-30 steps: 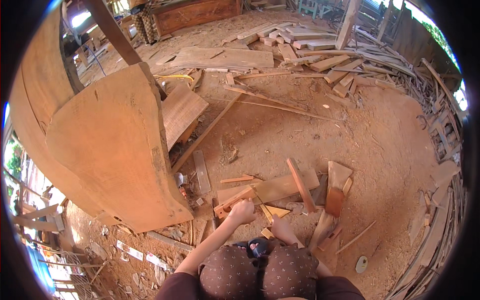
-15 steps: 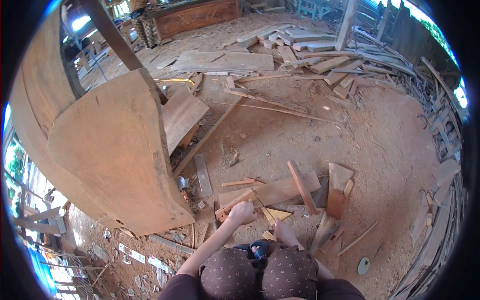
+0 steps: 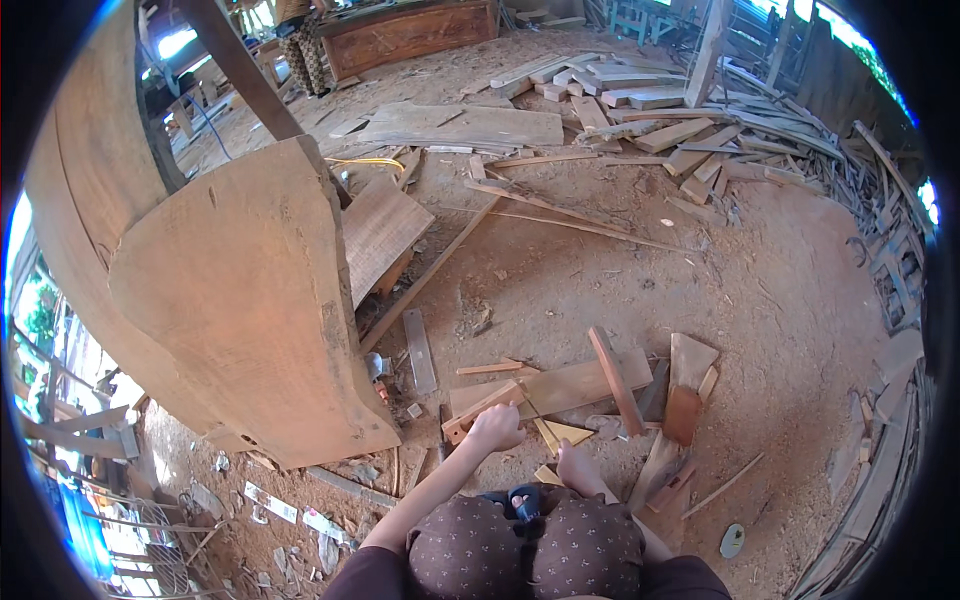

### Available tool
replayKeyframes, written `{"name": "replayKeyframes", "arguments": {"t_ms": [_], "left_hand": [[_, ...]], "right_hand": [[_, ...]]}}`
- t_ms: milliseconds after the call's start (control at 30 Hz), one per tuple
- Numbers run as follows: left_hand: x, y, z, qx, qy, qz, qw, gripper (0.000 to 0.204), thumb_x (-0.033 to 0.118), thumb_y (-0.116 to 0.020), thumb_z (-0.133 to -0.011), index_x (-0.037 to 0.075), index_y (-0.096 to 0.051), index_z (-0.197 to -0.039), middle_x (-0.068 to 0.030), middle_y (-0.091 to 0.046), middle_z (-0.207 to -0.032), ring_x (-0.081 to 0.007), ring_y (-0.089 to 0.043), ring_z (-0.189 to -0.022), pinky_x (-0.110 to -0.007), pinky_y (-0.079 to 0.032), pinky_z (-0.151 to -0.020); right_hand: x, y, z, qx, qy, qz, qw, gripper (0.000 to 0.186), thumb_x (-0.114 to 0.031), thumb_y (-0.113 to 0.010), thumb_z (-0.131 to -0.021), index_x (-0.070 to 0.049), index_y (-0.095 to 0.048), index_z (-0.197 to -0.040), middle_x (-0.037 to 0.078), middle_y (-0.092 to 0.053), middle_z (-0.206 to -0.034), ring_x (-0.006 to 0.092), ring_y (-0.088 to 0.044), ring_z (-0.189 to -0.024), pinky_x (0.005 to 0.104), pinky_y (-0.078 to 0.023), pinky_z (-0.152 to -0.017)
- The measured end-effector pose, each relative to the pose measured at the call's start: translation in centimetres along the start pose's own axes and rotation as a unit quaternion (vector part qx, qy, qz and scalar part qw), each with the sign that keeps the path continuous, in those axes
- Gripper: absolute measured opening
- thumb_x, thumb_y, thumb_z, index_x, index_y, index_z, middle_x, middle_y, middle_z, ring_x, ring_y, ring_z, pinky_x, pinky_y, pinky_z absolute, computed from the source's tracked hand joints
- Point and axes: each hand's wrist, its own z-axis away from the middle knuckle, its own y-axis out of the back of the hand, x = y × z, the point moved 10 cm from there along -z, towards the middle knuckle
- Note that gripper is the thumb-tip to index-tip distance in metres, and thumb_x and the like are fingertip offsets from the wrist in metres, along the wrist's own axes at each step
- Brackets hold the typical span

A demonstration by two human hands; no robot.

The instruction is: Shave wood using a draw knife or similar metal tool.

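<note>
curling over a reddish wood block (image 3: 472, 412), the left hand (image 3: 497, 428) has its grip closed on the block's near side, though hidden fingertips leave me unable to tell how tightly; the right hand (image 3: 580, 470), at four o'clock from it, seems clamped around the near end of a thin straight tool (image 3: 533, 404) that points toward eleven o'clock, by the block's two-o'clock end. the block should handle as stiff, fairly light and dry, with little slip; its long sides, or the eight-o'clock end away from the tool, look the best hold. it lies slanted at the nine-o'clock end of a pale plank (image 3: 575, 387), straight-edged and warm brown, with a small dark spot near its lower end. a yellowish triangular wood piece (image 3: 572, 433) sits at twelve o'clock from the right hand.
</note>
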Motion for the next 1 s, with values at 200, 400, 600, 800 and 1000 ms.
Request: {"name": "replayKeyframes", "arguments": {"t_ms": [200,400,600,800,1000], "left_hand": [[0.4,-0.3,-0.4,-0.012,-0.024,-0.016,1.0,0.048,0.026,-0.056,-0.075,-0.01,-0.054,-0.106,-0.0259,-0.064,-0.087,-0.0382,-0.063,-0.088,-0.046,-0.051,-0.08],[1.0,0.3,0.5,-0.012,0.018,-0.006,1.0,0.042,0.025,-0.056,-0.074,-0.007,-0.057,-0.101,-0.0251,-0.064,-0.087,-0.0373,-0.063,-0.089,-0.045,-0.051,-0.08],[0.0,-0.7,1.0,0.015,0.003,-0.013,1.0,0.038,0.027,-0.057,-0.075,-0.004,-0.062,-0.096,-0.0239,-0.066,-0.087,-0.0358,-0.066,-0.083,-0.044,-0.054,-0.074],[0.7,-0.6,-1.6,-0.014,0.017,-0.056,0.998,0.025,0.02,-0.058,-0.072,0.002,-0.068,-0.086,-0.0173,-0.068,-0.093,-0.0295,-0.067,-0.086,-0.04,-0.056,-0.071],[-0.1,-0.1,-0.2,0.028,0.036,-0.034,0.998,0.024,0.02,-0.058,-0.072,0.001,-0.069,-0.083,-0.0184,-0.068,-0.088,-0.0311,-0.067,-0.084,-0.039,-0.055,-0.074]], "right_hand": [[-2.0,-1.2,-5.5,0.029,0.025,0.01,0.999,0.021,-0.012,-0.045,-0.085,0.002,-0.051,-0.1,0.028,-0.063,-0.083,0.0425,-0.063,-0.08,0.052,-0.048,-0.071],[-2.2,-2.0,-6.8,0.033,0.045,-0.013,0.998,0.022,-0.012,-0.045,-0.085,0.003,-0.051,-0.1,0.027,-0.063,-0.081,0.0438,-0.062,-0.081,0.0522,-0.048,-0.073],[1.1,-2.8,-0.6,-0.003,0.015,0.006,1.0,0.025,-0.015,-0.046,-0.087,0.002,-0.05,-0.105,0.029,-0.062,-0.086,0.0451,-0.061,-0.082,0.0548,-0.046,-0.071],[-3.1,-0.9,-8.2,0.128,0.19,-0.01,0.973,0.026,-0.012,-0.052,-0.081,0.002,-0.054,-0.103,0.027,-0.061,-0.076,0.0445,-0.06,-0.072,0.0526,-0.046,-0.063],[-1.4,-2.8,-7.3,0.028,0.047,-0.003,0.999,0.025,-0.019,-0.049,-0.088,0.0,-0.049,-0.104,0.029,-0.062,-0.085,0.0467,-0.06,-0.082,0.0548,-0.045,-0.07]]}}
